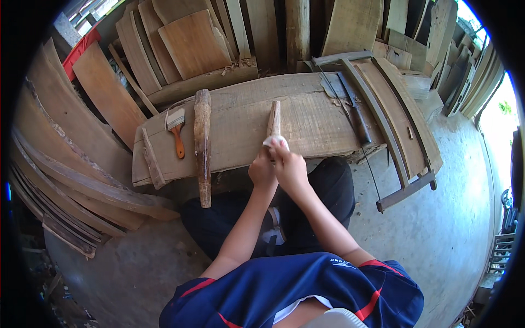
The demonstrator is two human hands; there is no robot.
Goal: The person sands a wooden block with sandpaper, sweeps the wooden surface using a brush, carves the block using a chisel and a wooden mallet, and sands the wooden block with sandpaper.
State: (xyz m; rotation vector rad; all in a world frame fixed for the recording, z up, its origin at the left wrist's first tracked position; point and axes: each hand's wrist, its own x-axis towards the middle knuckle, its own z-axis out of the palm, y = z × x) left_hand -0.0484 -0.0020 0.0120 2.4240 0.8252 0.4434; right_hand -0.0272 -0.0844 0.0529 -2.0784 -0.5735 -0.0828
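A short, tapering wooden stick [274, 117] points away from me over the middle of the wooden bench [235, 128]. My left hand [262, 170] is closed around its near end, which the fingers mostly hide. Just beyond, my right hand [290, 167] pinches a small white piece [273, 140] wrapped against the stick; whether this is cloth or paper I cannot tell. To the left, a longer rough wooden pole [202, 145] lies across the bench, its near end jutting past the front edge.
A paintbrush [178, 139] with an orange handle and a narrow wood strip [153, 158] lie at the left. On the right are a dark-handled saw [355, 112] and a wooden frame saw [377, 123]. Boards [194, 44] lean behind; curved planks [93, 186] rest at left.
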